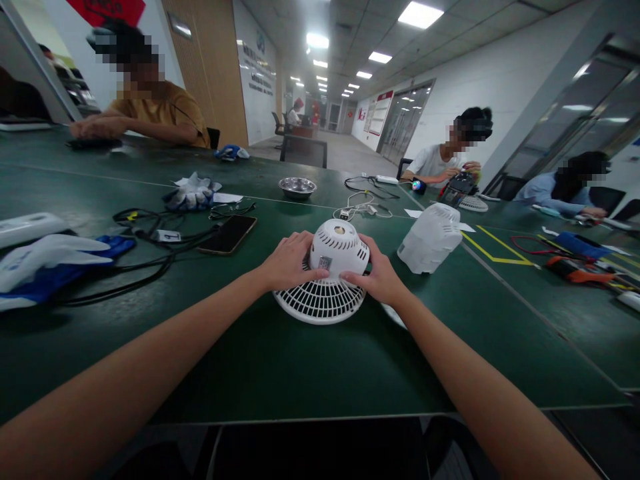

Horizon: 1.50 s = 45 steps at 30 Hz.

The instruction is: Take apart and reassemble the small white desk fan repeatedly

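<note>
A white fan head (334, 248) rests on the green table with its round slatted grille (320, 303) facing down and its motor housing on top. My left hand (289, 261) wraps the housing's left side, thumb across the front near a small label. On the other side, my right hand (381, 272) curls around the housing, its thumb pointing toward the left thumb. Right of the fan stands a white plastic housing (431, 239). Part of a white, flat piece (395, 316) shows beneath my right wrist.
Left lie a phone (229, 235), black cables (163, 257) and blue-white gloves (55, 260). A metal bowl (297, 187) and white cable (367, 205) sit beyond the fan. Tools (580, 268) lie at right. Several people sit around the tables.
</note>
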Available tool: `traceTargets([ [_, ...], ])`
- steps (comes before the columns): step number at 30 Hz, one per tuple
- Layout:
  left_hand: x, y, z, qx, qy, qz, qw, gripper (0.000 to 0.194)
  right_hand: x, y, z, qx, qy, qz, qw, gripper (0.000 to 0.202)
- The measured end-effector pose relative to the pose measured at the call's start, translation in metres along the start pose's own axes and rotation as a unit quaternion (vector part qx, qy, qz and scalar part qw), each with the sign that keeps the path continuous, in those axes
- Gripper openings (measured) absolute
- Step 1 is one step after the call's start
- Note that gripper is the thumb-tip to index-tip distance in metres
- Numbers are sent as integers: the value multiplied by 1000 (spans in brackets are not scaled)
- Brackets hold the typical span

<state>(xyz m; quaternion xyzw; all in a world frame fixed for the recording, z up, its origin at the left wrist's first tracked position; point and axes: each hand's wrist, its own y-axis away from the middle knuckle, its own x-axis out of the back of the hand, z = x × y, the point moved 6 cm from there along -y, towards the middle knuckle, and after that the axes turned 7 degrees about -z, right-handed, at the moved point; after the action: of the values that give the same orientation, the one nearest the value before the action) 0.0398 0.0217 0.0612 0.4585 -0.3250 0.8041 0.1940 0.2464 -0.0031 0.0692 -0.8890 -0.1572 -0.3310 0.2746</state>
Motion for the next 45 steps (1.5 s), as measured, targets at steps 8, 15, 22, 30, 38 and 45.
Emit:
traceTargets([
  [8, 0, -3, 0, 3, -12, -16, 1000, 70, -1, 1, 6, 2, 32, 29, 999, 84],
  [15, 1, -3, 0, 0, -13, -22, 1000, 71, 0, 1, 2, 12, 45, 12, 999, 82],
  [22, 6, 3, -2, -8, 70, 1, 998, 67, 3, 8, -4, 13, 27, -32, 999, 101],
  [30, -3, 6, 13, -74, 144, 13, 987, 133, -6, 10, -14, -11, -25, -100, 995, 100],
  [38, 2, 6, 28, -92, 108, 40, 989, 120, -5, 9, -13, -24, -27, -108, 994, 104],
  [45, 3, 5, 30, -85, 87, 51, 991, 110, -6, 10, -14, -23, -31, -101, 994, 104],
])
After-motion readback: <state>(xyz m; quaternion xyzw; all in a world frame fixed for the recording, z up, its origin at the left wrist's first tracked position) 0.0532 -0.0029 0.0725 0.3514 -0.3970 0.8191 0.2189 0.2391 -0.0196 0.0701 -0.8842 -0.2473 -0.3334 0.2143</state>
